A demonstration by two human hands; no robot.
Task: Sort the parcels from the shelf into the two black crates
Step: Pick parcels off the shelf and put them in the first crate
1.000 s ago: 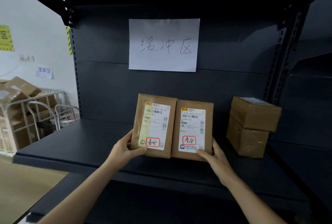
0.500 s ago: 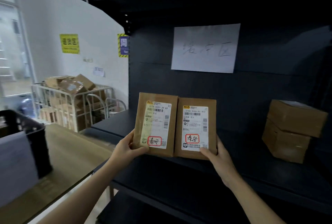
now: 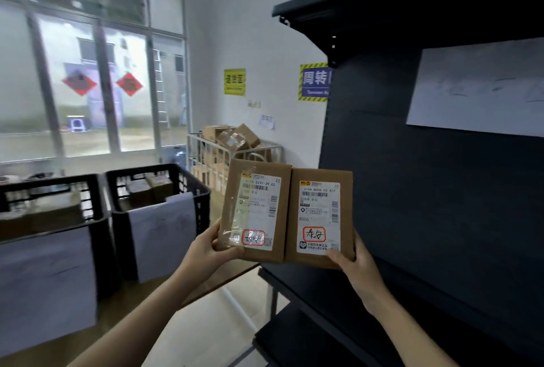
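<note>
Two parcels held in the air, edges touching, at the shelf (image 3: 412, 204) front's left end.
My left hand (image 3: 210, 252) grips the left parcel (image 3: 256, 207) by its bottom corner, my right hand (image 3: 357, 266) the right parcel (image 3: 319, 213), fingers (image 3: 232, 252) curled; black crates (image 3: 192, 182) at 9 o'clock, open air between.

Hands: 2, left hand (image 3: 212, 252) and right hand (image 3: 357, 266).
Parcels held: 2, left parcel (image 3: 253, 207) and right parcel (image 3: 319, 213), one per hand.
Black crates: 2, left crate (image 3: 50, 182) and right crate (image 3: 203, 204).
Parcels in crates: right crate at least 2; left crate blurred, no count.
Sheets on crate fronts: 2, left sheet (image 3: 47, 287) and right sheet (image 3: 163, 234).
Shelf (image 3: 397, 204): 1, bearing 1 shelf sheet (image 3: 477, 87).
Wall signs: 3, yellow sign (image 3: 234, 81), blue sign (image 3: 314, 81) and white note (image 3: 266, 121).
Red window diamonds: 2, left diamond (image 3: 79, 83) and right diamond (image 3: 129, 84).
Wire cage (image 3: 203, 157): 1; boxes inside not countable.
</note>
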